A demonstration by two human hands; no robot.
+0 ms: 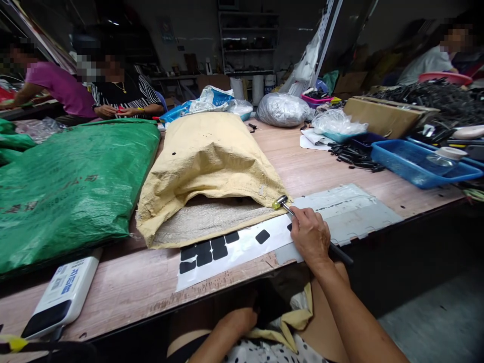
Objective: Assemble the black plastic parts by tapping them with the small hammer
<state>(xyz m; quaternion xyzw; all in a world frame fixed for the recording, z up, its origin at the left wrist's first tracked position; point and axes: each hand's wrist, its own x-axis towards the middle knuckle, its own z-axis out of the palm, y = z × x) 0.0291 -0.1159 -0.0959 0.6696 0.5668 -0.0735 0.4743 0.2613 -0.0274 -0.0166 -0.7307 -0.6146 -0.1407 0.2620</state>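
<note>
My right hand (310, 233) is closed around a small hammer (289, 209) with a yellowish head, a metal neck and a dark handle. The hammer head touches or hovers just over the front right corner of a yellow woven sack (223, 146); which of the two I cannot tell. The sack lies flat, its mouth gaping toward me. Partly under the sack and my right hand is a white sheet (242, 257) bearing several black rounded squares (262, 236). Down in my lap, below the table edge, rests my left hand (244, 318), its fingers lost in shadow.
A large green sack (75, 181) covers the table's left, with a white box-like device (64, 292) before it. To the right lie a grey plate (351, 212), black parts (357, 159), a blue tray (408, 164) and a heaped black pile (427, 101). Other people sit beyond.
</note>
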